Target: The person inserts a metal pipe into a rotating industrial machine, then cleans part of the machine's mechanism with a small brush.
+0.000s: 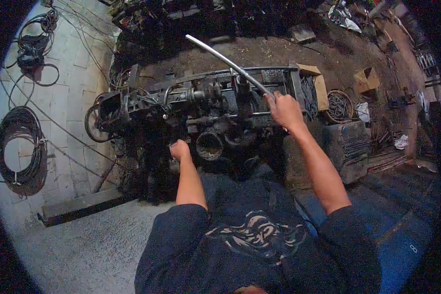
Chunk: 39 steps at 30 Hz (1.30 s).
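A dark, greasy machine (197, 94) with a shiny round spindle and long rails stretches across in front of me. My right hand (286, 111) is wrapped round the near end of a long, bright steel bar (214, 54). This bar slants up and away to the left, passing over an upright part of the machine. Low at the machine's front, my left hand (180, 150) is closed; what its fingers hold is hidden, and I cannot tell what it is. Just right of that hand sits a round metal cup (209, 146) with bits inside.
A cardboard box (319, 85) of thin rods and a round basket (339, 106) of metal pieces stand at the right, near a metal block (347, 147). On the left floor lie a coil of black cable (36, 147), loose wires and a long beam (83, 203).
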Tool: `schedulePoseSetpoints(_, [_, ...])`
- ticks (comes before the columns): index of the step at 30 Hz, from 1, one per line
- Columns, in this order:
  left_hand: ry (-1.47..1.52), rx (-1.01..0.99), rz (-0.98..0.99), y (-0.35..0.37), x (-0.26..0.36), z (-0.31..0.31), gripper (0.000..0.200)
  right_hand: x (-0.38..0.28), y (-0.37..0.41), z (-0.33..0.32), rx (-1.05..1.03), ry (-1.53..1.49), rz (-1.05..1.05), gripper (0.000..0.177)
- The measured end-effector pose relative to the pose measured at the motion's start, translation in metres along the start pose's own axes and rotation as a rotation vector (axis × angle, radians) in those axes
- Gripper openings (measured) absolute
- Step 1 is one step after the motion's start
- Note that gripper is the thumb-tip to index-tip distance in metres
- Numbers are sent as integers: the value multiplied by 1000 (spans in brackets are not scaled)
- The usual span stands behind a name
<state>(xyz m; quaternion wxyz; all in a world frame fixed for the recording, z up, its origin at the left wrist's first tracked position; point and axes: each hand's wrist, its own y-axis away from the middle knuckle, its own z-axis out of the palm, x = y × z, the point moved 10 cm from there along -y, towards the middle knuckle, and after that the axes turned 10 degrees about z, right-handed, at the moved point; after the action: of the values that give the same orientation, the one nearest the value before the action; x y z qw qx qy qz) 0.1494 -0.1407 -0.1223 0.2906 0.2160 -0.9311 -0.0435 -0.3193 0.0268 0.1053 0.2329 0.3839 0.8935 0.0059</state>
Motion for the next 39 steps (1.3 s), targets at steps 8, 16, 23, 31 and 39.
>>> schedulePoseSetpoints(8, [-41,-185,602,51,66,-17,30,12,-16,20,-260,-228,-129,45])
schedulePoseSetpoints(16, [-126,-64,646,55,60,-26,27,128,-19,66,-487,-1027,202,46])
schedulePoseSetpoints(23, [-105,-22,617,43,88,-28,26,291,40,210,-245,-467,476,59])
schedulePoseSetpoints(31, [-191,-40,607,43,87,-19,27,292,25,201,289,-408,626,32])
schedulePoseSetpoints(39, [-200,-17,617,46,92,-25,26,310,69,233,6,-658,646,18])
